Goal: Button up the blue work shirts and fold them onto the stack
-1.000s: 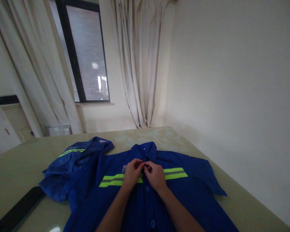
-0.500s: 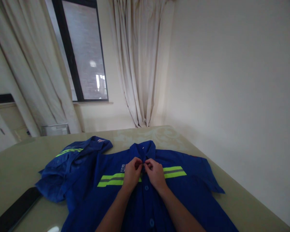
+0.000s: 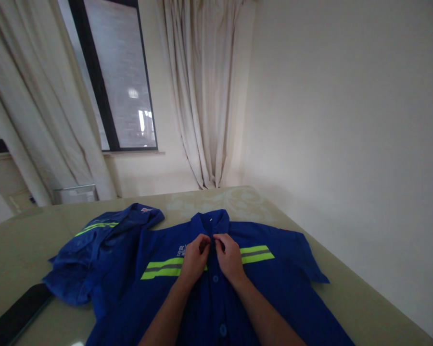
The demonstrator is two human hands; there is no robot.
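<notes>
A blue short-sleeved work shirt (image 3: 285,269) with yellow-green reflective bands lies front side up, its collar (image 3: 222,219) away from me. My left hand (image 3: 195,257) is closed in a pinch at the front placket, just below the collar. Opposite it, my right hand (image 3: 230,254) pinches the other side of the same placket. The fingertips of the two hands are a small gap apart, and what exactly sits between them is too small to make out. Below the hands, a blue button (image 3: 215,278) and a lower button (image 3: 222,329) show along the front.
Left of the shirt lies a crumpled second blue garment (image 3: 90,259) with a reflective stripe. A long black object (image 3: 16,315) is at the table's left. The pale green table (image 3: 187,199) meets a wall (image 3: 346,144) on the right; curtains (image 3: 205,96) and a window (image 3: 124,72) stand behind.
My fingertips have drawn slightly apart at the placket; before, they met there. The whole view has shifted a little, so everything sits slightly further left.
</notes>
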